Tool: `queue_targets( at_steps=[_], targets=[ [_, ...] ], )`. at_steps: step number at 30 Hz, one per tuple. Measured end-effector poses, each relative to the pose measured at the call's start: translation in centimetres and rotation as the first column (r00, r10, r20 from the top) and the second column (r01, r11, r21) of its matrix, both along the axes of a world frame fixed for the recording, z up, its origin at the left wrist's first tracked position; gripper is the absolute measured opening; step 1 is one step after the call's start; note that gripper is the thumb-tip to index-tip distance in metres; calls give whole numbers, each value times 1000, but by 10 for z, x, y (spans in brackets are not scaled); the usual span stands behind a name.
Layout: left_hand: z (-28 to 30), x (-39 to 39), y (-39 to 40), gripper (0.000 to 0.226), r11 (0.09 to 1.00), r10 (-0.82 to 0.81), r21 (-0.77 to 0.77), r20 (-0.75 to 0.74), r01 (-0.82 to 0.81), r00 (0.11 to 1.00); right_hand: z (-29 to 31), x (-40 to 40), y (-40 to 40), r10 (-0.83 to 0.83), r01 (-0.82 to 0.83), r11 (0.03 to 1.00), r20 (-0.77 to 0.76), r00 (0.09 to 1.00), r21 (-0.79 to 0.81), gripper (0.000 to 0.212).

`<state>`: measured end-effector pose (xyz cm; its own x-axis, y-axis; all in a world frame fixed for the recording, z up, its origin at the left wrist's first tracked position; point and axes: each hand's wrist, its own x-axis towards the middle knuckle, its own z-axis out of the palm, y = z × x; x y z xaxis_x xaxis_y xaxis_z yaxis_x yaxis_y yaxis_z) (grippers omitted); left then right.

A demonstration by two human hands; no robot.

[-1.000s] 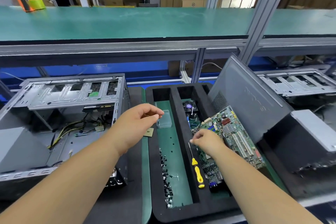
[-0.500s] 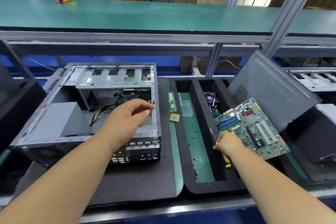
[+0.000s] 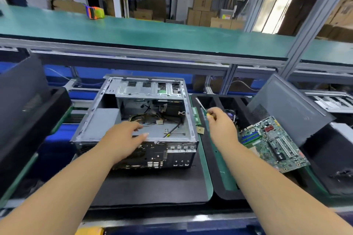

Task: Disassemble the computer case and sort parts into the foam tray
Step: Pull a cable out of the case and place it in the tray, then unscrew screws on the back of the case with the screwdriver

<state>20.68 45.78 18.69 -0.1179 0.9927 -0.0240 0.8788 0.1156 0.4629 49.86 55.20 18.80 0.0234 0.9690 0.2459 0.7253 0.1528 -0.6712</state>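
The open metal computer case (image 3: 152, 105) lies on a black mat, with loose cables inside. My left hand (image 3: 124, 139) reaches over its near wall, fingers straight and spread, holding nothing. To the right lies the black foam tray (image 3: 215, 160). My right hand (image 3: 221, 126) hovers over the tray's left channel and grips a yellow-handled screwdriver (image 3: 202, 106), whose shaft points up and left. A green motherboard (image 3: 275, 143) leans in the tray's right compartment. A small CPU chip (image 3: 200, 130) and a green memory stick (image 3: 196, 116) lie between case and tray.
A dark grey side panel (image 3: 290, 105) leans behind the tray at right. A black tower case (image 3: 336, 158) sits far right and another dark case (image 3: 23, 112) at far left. A green-topped shelf (image 3: 152, 34) spans overhead.
My view has swung left onto the case. My right hand has lifted the screwdriver from the tray and raised it. My left hand has moved from above the case to its near wall, fingers opening.
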Motion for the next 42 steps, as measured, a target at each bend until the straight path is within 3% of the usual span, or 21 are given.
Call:
queue_targets(
  at_steps=[2,4,7,11,15,27,36,38,42],
  targets=[
    [-3,-13,-2,41,1000,-18,17,-32,19,999,9,-26,-10,94,-94,996,72,993,-8,16],
    [-5,-20,-5,35,998,-54,36,-39,55,998,13,-47,-21,206,-187,975,184,961,-118,20],
    [-7,-23,-10,25,994,-90,60,-21,91,996,14,-60,-31,245,-171,958,347,905,-229,37],
    [-10,-22,-12,25,995,-40,91,48,36,998,20,-57,-32,292,-204,939,325,900,-278,46],
    [-16,-20,-9,30,993,-1,119,84,-9,996,21,-52,-27,387,-266,909,412,825,-321,44],
    [-17,22,-6,19,982,114,137,115,-129,987,22,-18,8,524,-399,843,386,759,-361,40],
    [-20,69,11,37,958,256,110,79,-264,963,30,7,20,473,-353,873,410,780,-335,36],
    [-17,73,12,37,958,260,101,71,-267,963,27,7,12,445,-362,890,356,822,-276,30],
    [-14,73,10,34,967,240,78,48,-243,970,16,3,-8,414,-392,894,63,908,-215,20]
  ],
)
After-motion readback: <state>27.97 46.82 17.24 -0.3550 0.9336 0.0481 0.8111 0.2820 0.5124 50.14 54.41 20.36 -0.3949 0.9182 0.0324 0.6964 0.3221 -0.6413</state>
